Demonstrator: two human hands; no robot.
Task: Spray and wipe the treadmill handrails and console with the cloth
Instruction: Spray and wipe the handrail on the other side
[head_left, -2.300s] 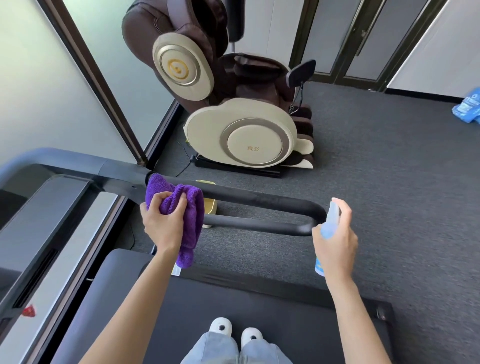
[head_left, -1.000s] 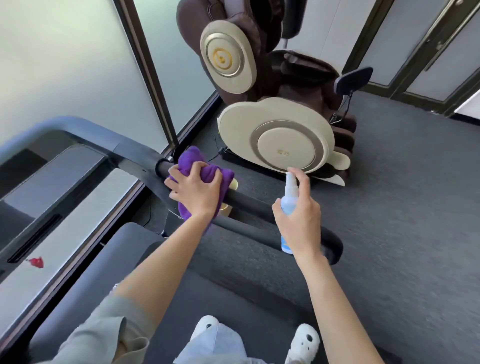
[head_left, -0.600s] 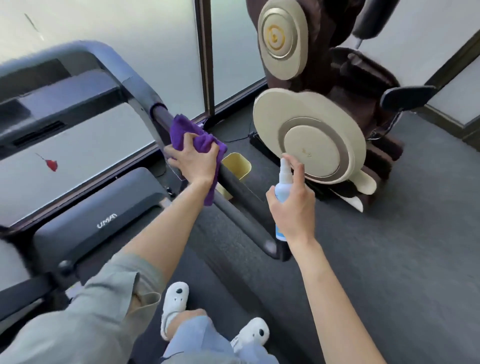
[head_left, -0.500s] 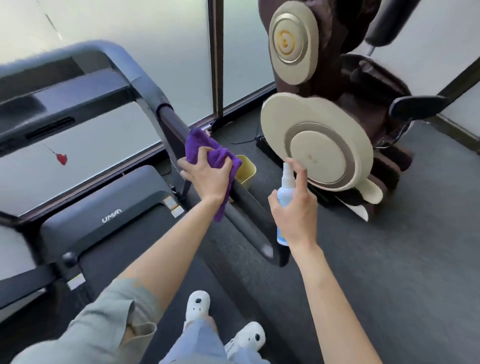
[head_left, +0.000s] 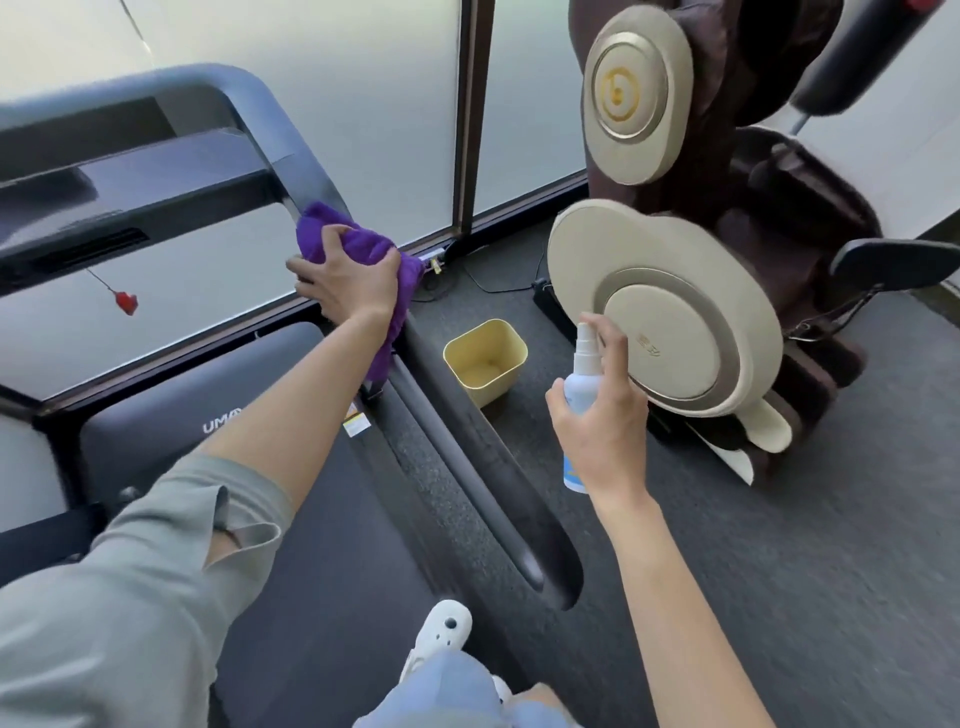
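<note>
My left hand (head_left: 347, 285) presses a purple cloth (head_left: 363, 249) around the right handrail (head_left: 467, 457) of the treadmill, at the rail's upper end just below the grey frame bend (head_left: 291, 140). The cloth's tail hangs down beside the rail. My right hand (head_left: 605, 431) holds a small white and blue spray bottle (head_left: 584, 384) upright to the right of the rail, nozzle up, a finger on top of it. The dark console (head_left: 130, 192) spans the upper left. The black rail runs down to its looped end near my white shoe (head_left: 441, 636).
A small yellow bin (head_left: 485, 361) stands on the grey carpet just right of the rail. A large brown and beige massage chair (head_left: 675, 280) fills the right. Frosted glass panels with a dark frame post (head_left: 467, 119) lie ahead. A red safety clip (head_left: 126, 301) dangles from the console.
My left hand has slid the cloth up the handrail toward the frame bend. My view has turned left toward the console, so the yellow bin shows in full. The bottle stays beside the rail.
</note>
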